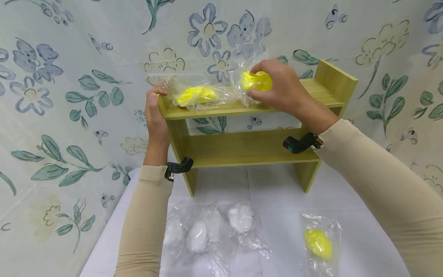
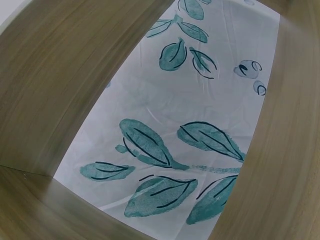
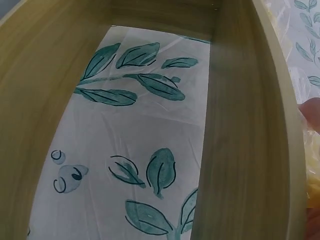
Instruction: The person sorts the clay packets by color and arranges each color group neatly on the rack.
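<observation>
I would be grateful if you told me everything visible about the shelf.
The shelf looks like greenish-tan wood with visible grain: two horizontal boards between two side panels, open at the back. It stands upright on a white surface before a floral backdrop. The left hand holds its upper left end, and a bagged yellow lump lies on its top board.

Location type: indoor work area; whether home or studio cannot be determined. Indicators: creased floral covering (image 1: 104,23) behind, spanning the upper frame and both sides; white-covered table (image 1: 277,215) at lower centre; small wooden shelf unit (image 1: 242,148) at frame centre.
</observation>
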Action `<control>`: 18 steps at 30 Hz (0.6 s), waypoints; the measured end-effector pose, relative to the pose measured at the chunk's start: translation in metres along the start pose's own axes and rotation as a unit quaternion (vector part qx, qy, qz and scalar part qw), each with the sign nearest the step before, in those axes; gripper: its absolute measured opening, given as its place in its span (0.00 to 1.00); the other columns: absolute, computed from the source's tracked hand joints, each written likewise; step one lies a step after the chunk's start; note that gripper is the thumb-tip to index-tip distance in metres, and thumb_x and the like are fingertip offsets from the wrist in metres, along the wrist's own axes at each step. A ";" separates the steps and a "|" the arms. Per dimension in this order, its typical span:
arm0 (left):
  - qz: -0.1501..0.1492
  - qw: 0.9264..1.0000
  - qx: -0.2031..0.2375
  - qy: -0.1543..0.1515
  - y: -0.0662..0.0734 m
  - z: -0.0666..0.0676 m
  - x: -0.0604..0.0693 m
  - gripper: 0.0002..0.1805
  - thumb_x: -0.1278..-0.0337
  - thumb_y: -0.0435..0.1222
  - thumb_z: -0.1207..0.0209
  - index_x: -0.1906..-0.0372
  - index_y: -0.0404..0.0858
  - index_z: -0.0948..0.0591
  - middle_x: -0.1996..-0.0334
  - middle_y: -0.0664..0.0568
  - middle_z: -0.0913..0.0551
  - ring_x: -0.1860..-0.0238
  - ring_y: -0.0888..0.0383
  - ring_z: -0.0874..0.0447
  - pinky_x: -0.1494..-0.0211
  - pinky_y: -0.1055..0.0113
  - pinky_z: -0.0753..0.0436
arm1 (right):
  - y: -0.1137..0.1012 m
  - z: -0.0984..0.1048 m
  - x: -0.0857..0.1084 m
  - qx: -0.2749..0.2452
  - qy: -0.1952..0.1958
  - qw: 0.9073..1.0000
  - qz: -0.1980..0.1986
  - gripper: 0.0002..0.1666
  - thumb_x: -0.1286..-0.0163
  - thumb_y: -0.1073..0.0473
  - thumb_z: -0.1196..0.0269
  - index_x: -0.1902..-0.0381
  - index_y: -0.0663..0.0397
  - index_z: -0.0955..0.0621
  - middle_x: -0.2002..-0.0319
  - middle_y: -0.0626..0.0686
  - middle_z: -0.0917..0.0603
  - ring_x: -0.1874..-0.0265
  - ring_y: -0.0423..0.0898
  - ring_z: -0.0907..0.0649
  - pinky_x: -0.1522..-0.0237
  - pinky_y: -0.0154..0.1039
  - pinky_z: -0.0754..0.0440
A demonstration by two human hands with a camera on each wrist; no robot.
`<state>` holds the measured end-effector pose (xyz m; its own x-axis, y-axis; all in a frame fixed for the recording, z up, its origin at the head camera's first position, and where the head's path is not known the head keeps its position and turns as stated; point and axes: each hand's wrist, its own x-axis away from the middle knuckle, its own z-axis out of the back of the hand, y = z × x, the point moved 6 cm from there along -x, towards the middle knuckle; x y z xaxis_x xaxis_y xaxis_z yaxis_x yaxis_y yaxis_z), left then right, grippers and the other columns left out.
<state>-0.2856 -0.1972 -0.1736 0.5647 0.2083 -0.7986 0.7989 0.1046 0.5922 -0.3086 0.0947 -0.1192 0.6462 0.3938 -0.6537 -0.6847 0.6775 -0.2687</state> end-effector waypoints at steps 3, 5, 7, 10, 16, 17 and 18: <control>-0.003 1.000 0.001 -0.001 0.000 -0.001 -0.001 0.13 0.34 0.40 0.66 0.63 0.44 0.28 0.38 0.44 0.29 0.34 0.59 0.37 0.30 0.70 0.48 | 0.004 -0.003 -0.001 -0.003 -0.010 1.000 -0.010 0.29 0.39 0.50 0.34 0.44 0.59 0.25 0.43 0.56 0.23 0.47 0.50 0.27 0.42 0.45 0.29; -0.003 1.000 0.000 0.001 0.000 -0.002 -0.001 0.14 0.34 0.40 0.66 0.64 0.45 0.28 0.38 0.43 0.29 0.34 0.59 0.37 0.30 0.70 0.48 | 0.005 -0.005 -0.001 -0.007 -0.018 1.000 -0.014 0.30 0.38 0.49 0.34 0.43 0.59 0.25 0.43 0.55 0.23 0.48 0.50 0.28 0.43 0.45 0.29; -0.002 1.000 -0.002 0.001 0.000 -0.002 -0.001 0.14 0.34 0.40 0.66 0.64 0.45 0.28 0.38 0.44 0.28 0.34 0.59 0.37 0.30 0.70 0.48 | 0.007 -0.008 -0.001 -0.013 -0.025 0.999 -0.018 0.30 0.38 0.48 0.35 0.42 0.58 0.25 0.43 0.55 0.24 0.49 0.49 0.28 0.45 0.45 0.29; -0.001 1.000 -0.005 0.001 -0.001 -0.001 0.000 0.13 0.34 0.40 0.66 0.64 0.45 0.28 0.38 0.44 0.28 0.34 0.59 0.37 0.30 0.70 0.48 | 0.008 -0.012 -0.001 -0.020 -0.034 0.999 -0.023 0.30 0.37 0.48 0.36 0.41 0.58 0.26 0.43 0.55 0.24 0.52 0.48 0.28 0.48 0.43 0.28; 0.006 1.000 -0.014 0.002 -0.001 0.000 0.000 0.13 0.33 0.40 0.66 0.63 0.45 0.29 0.38 0.47 0.28 0.33 0.61 0.37 0.30 0.71 0.48 | 0.011 -0.017 -0.001 -0.027 -0.044 0.998 -0.031 0.31 0.36 0.46 0.37 0.39 0.55 0.26 0.41 0.55 0.24 0.54 0.49 0.28 0.52 0.42 0.28; 0.004 1.000 -0.012 0.002 -0.001 0.000 0.000 0.13 0.33 0.40 0.66 0.63 0.45 0.29 0.38 0.47 0.28 0.33 0.60 0.37 0.30 0.71 0.48 | 0.011 -0.018 -0.001 -0.028 -0.047 0.998 -0.031 0.31 0.36 0.46 0.37 0.39 0.55 0.26 0.41 0.55 0.24 0.53 0.49 0.28 0.52 0.42 0.29; 0.003 1.000 -0.010 0.002 0.000 0.000 0.000 0.13 0.33 0.40 0.66 0.63 0.45 0.29 0.38 0.46 0.28 0.33 0.60 0.37 0.30 0.71 0.48 | 0.011 -0.019 -0.001 -0.030 -0.049 0.998 -0.030 0.31 0.36 0.46 0.37 0.39 0.55 0.26 0.41 0.54 0.25 0.53 0.49 0.28 0.52 0.42 0.29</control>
<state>-0.2860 -0.1971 -0.1736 0.5681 0.2132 -0.7949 0.7915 0.1230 0.5987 -0.3232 0.0906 -0.1349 0.7146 0.4141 -0.5638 -0.6608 0.6641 -0.3497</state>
